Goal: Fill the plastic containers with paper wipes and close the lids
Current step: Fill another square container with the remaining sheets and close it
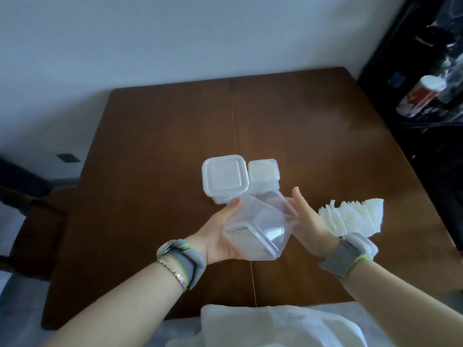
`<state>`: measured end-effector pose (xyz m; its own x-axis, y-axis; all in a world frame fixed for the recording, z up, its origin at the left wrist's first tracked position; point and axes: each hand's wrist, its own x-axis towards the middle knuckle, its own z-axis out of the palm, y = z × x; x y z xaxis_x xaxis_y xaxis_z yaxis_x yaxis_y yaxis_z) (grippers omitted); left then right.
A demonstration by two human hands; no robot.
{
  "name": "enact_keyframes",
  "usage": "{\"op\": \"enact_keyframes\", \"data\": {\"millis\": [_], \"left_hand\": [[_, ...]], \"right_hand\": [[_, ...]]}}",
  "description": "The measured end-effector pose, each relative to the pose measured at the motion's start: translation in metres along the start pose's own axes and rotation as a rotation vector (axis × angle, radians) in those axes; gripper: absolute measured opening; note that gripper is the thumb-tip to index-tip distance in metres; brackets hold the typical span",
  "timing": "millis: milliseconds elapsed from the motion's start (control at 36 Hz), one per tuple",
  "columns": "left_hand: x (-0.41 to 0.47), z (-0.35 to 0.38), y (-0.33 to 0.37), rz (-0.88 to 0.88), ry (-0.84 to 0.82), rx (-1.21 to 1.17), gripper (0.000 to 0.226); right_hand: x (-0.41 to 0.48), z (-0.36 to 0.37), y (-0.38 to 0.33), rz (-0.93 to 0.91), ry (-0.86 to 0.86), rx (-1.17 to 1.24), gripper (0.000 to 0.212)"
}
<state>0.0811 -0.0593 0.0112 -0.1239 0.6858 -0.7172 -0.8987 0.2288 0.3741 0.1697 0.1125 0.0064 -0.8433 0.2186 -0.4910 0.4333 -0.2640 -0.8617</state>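
Between both hands' fingers point(234, 205), above the table point(150, 171), tilts an empty container point(260, 229).

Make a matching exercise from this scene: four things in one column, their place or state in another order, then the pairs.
Things:
1. clear container
2. square container
3. paper wipes
4. small container

States:
A. fanned stack on the table by the right hand
B. lid on, left one of the two standing on the table
C. tilted, held by the left hand and right hand
D. something white inside, behind the right hand

Pairs: 1-C, 2-B, 3-A, 4-D
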Motion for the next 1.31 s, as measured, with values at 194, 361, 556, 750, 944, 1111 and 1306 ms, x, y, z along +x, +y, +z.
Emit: {"op": "enact_keyframes", "data": {"millis": [194,361,556,750,944,1111,1306], "left_hand": [[0.013,0.0,-0.007,0.009,-0.17,-0.11,0.049],[0.02,0.001,-0.014,0.015,-0.219,-0.051,0.052],[0.022,0.001,-0.023,-0.057,-0.219,-0.051,0.064],[0.02,0.009,-0.023,0.08,-0.108,-0.15,0.042],[0.009,0.007,-0.02,0.565,-0.029,0.129,0.078],[0.024,0.001,-0.047,0.746,0.3,0.614,0.119],[0.038,0.01,-0.063,0.649,0.394,1.124,0.12]], "right_hand": [[-0.005,-0.027,0.006,-0.006,-0.136,0.167,0.039],[-0.007,-0.042,0.015,0.036,-0.182,0.112,0.072],[-0.012,-0.039,0.013,0.033,-0.16,-0.127,0.018],[-0.001,-0.026,0.024,0.02,0.286,-0.342,0.022],[0.009,-0.024,0.064,0.282,0.456,-0.268,0.03],[-0.001,-0.021,0.066,0.282,0.378,-0.467,0.031],[-0.013,-0.039,0.057,0.059,0.566,-0.71,0.035]]}}
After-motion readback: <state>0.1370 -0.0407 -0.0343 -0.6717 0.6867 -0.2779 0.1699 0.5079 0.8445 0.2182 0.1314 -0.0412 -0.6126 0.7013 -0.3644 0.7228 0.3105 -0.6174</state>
